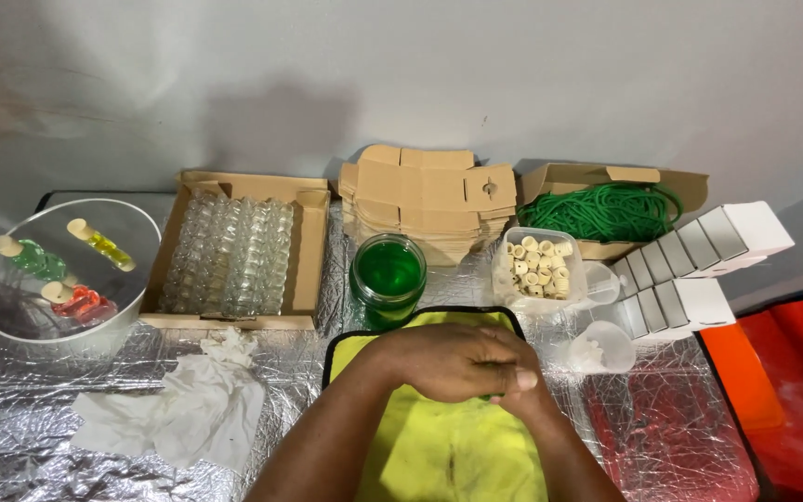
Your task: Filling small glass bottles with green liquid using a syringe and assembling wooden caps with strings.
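Note:
My left hand (439, 358) and my right hand (519, 383) are pressed together over a yellow cloth (448, 446) at the table's front middle. The left hand lies over the right, fingers curled. A tiny green sliver shows beneath them; what is inside the hands is hidden. Just beyond the hands stands an open glass jar of green liquid (388, 274). To its right is a clear tub of small cork stoppers (539, 265).
The foil-covered table (662, 428) also holds a cardboard tray of empty glass vials (230, 251), a clear bowl with corked coloured vials (58, 274), crumpled white tissue (188, 409), flat cardboard boxes (429, 200), a box of green cord (606, 209), white boxes (690, 270) and a plastic funnel (597, 349).

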